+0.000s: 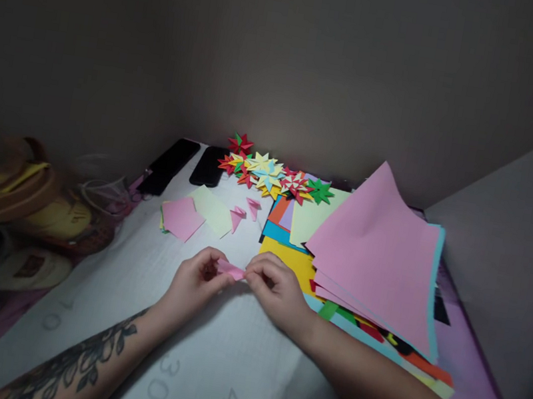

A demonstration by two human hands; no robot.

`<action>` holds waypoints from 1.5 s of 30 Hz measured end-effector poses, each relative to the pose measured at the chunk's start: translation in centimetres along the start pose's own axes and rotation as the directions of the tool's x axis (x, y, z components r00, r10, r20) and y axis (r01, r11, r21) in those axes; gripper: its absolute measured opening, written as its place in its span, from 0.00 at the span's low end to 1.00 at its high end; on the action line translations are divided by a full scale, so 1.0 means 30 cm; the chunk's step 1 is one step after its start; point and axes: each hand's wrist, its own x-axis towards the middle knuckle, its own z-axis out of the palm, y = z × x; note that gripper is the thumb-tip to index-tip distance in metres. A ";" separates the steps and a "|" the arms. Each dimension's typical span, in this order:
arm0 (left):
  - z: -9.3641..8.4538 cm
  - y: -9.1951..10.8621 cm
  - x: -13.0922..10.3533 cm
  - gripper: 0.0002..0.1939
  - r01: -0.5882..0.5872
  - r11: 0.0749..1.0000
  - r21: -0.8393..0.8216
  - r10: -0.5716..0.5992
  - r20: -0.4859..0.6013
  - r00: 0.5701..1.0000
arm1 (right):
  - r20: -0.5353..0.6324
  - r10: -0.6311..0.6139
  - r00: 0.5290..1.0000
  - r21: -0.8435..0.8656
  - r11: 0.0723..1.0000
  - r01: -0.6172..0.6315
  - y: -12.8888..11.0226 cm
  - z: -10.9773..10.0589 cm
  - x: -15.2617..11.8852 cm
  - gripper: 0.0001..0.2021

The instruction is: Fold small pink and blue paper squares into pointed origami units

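Note:
A small folded pink paper (231, 269) is held between my two hands above the white mat. My left hand (198, 279) pinches its left part between thumb and fingers. At its right tip, the thumb and fingertips of my right hand (278, 290) are closed on it. Just beyond my hands lie two folded pink paper pieces (237, 218). Pink paper squares (182, 218) and a pale green sheet (213, 210) rest to their left.
Colourful folded paper stars (269, 174) line the back. Large pink sheets (380, 251) cover other coloured papers at right. Two dark phones (209, 166) lie at back left. Cups and a brown container (38, 204) stand at far left, beside the white mat (125, 292).

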 end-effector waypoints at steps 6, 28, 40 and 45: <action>0.013 0.009 -0.015 0.10 0.000 1.000 0.023 -0.001 0.042 0.999 | -0.026 0.167 0.986 -0.010 0.986 -0.167 0.004 0.009 -0.002 0.04; 0.025 -0.005 -0.009 0.10 -0.045 0.996 0.083 0.034 0.126 0.991 | -0.033 0.174 0.984 0.037 0.984 -0.173 0.013 0.025 -0.008 0.04; 0.023 0.027 -0.004 0.08 -0.006 0.997 0.073 -0.002 0.115 0.993 | -0.042 0.150 0.988 0.172 0.975 -0.140 0.019 0.044 -0.027 0.12; 0.009 0.019 0.003 0.09 0.010 1.000 0.021 -0.011 0.046 0.999 | -0.083 0.184 0.979 0.184 0.969 -0.167 0.039 0.043 -0.022 0.14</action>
